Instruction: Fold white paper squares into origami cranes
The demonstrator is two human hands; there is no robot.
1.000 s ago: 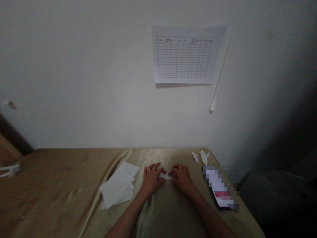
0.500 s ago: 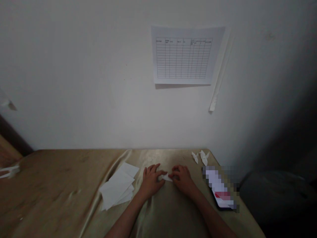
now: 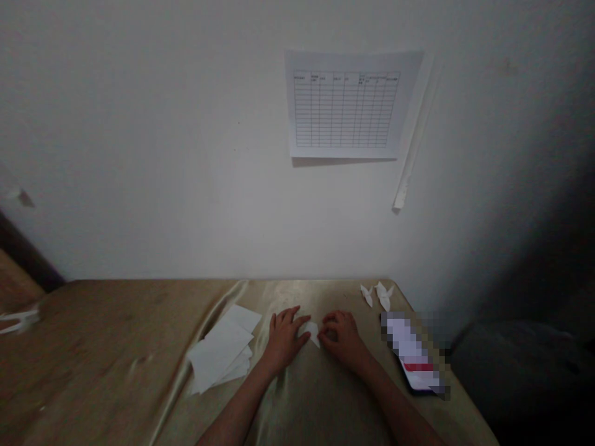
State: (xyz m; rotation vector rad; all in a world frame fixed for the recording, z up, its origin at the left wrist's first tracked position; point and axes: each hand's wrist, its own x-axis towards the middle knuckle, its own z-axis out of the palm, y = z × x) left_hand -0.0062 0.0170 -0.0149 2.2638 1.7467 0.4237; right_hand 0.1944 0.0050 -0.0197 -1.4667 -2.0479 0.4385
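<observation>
Small paper has turned since before; left hand has it pinched, right hand by its edge, can't tell if gripping.

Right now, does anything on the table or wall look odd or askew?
Nothing looks spilled. On the wall, the strip beside the chart slants and its lower end looks ragged. Below, the papers lie in an uneven fan and the cloth is creased.

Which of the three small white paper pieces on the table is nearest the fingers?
The piece between the left hand and right hand; the other two pieces lie side by side beyond the phone, near the far right corner.
</observation>
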